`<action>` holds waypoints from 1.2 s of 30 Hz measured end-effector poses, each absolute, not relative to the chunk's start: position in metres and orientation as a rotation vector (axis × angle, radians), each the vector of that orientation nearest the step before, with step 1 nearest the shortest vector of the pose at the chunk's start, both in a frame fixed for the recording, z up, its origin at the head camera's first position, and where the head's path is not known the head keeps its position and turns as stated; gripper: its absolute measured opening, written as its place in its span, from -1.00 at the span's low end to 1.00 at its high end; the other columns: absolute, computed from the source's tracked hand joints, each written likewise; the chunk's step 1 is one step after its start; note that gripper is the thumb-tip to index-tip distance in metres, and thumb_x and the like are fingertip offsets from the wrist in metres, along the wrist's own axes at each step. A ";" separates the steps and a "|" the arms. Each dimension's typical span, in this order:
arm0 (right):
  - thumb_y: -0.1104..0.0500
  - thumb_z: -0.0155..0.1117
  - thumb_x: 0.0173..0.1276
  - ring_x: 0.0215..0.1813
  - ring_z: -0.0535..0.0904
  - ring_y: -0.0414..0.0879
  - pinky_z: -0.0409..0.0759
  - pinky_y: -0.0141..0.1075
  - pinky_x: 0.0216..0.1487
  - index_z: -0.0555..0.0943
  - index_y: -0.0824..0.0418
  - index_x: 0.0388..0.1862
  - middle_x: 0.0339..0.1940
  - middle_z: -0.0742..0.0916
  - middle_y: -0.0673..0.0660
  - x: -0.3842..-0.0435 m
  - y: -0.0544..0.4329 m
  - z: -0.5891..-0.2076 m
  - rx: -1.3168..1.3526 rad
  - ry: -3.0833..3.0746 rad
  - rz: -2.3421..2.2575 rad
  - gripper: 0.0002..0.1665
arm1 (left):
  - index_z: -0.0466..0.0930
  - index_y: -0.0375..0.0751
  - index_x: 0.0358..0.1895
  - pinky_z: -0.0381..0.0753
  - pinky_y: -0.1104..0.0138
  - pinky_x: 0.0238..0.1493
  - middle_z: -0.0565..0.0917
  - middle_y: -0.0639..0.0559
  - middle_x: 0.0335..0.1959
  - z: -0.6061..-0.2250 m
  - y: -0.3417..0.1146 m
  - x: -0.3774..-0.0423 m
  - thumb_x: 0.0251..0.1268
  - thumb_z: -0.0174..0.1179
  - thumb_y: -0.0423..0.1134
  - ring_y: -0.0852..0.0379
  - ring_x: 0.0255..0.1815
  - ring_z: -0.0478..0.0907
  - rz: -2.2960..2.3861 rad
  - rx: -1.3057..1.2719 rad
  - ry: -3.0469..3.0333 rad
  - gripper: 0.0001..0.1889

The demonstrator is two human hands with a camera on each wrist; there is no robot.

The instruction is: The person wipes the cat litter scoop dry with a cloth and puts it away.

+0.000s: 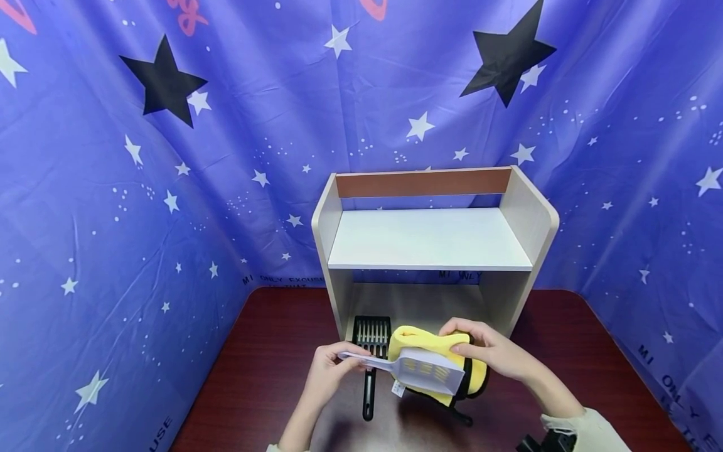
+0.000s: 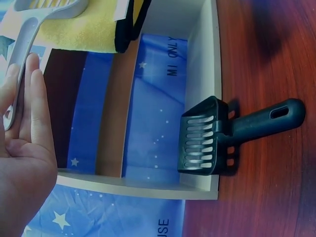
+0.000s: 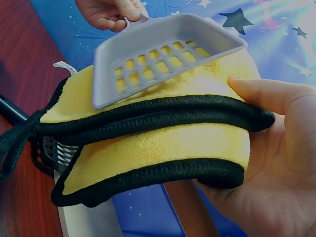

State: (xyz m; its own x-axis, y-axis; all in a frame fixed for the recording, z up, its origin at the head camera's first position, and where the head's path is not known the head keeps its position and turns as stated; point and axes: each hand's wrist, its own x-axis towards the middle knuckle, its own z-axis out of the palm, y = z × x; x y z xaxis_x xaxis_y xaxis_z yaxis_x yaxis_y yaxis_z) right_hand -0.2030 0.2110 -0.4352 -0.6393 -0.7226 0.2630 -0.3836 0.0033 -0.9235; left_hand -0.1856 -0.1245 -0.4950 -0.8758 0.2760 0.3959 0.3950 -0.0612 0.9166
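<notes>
My left hand pinches the handle end of a pale grey litter scoop between thumb and fingers. The scoop's slotted head lies against a folded yellow towel, whose yellow shows through the slots. Gripping that towel from its right side, thumb on top, is my right hand. Black trim edges the towel, and a black loop hangs from one corner. Below my left hand, a black litter scoop lies on the table, its slotted head at the shelf's lower front edge.
A two-level shelf unit with pale side panels stands at the back of the dark red table. Blue star-printed curtain hangs behind and on both sides. A small white tag sticks out from the towel.
</notes>
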 end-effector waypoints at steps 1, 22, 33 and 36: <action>0.42 -0.06 0.52 -0.15 0.64 -0.26 0.71 -0.31 -0.20 0.49 0.32 0.10 -0.11 0.68 -0.02 -0.203 0.212 -0.435 -1.147 1.991 -1.682 -0.74 | 0.63 -0.67 -0.22 0.77 0.06 -0.31 0.68 -0.56 -0.30 -0.494 -0.125 -0.185 0.26 0.19 -0.54 0.34 -0.36 0.72 -2.095 -0.740 -2.092 -0.84; 0.46 -0.11 0.52 -0.13 0.71 -0.23 0.74 -0.31 -0.17 0.48 0.36 0.10 -0.06 0.73 0.01 -0.194 0.238 -0.439 -1.068 1.964 -1.758 -0.71 | 0.62 -0.69 -0.20 0.78 0.33 -0.32 0.68 -0.56 -0.32 -0.494 -0.133 -0.188 0.26 0.23 -0.52 0.34 -0.39 0.72 -2.080 -0.596 -2.051 -0.83; 0.46 -0.11 0.52 -0.19 0.72 -0.23 0.75 -0.28 -0.23 0.46 0.30 0.15 -0.14 0.72 -0.07 -0.191 0.247 -0.452 -0.953 2.047 -1.895 -0.68 | 0.58 -0.76 -0.17 0.76 0.38 -0.30 0.78 -0.20 -0.33 -0.497 -0.134 -0.192 0.26 0.21 -0.56 0.27 -0.39 0.75 -2.123 -0.429 -1.969 -0.80; 0.44 -0.11 0.54 -0.22 0.73 -0.21 0.76 -0.26 -0.27 0.47 0.24 0.19 -0.15 0.73 -0.08 -0.190 0.245 -0.459 -0.908 2.082 -1.971 -0.65 | 0.57 -0.78 -0.16 0.76 0.41 -0.31 0.78 -0.03 -0.35 -0.499 -0.133 -0.193 0.27 0.21 -0.56 0.27 -0.38 0.74 -2.162 -0.367 -1.940 -0.78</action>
State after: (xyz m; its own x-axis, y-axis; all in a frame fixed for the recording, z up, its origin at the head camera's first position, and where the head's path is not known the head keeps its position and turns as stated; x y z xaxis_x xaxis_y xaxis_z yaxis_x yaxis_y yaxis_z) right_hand -0.1901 0.2450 -0.4586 -0.8094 -0.5042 0.3011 -0.3281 -0.0369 -0.9439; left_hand -0.1927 -0.1332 -0.4986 -0.9462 0.0075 0.3236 0.3209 -0.1093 0.9408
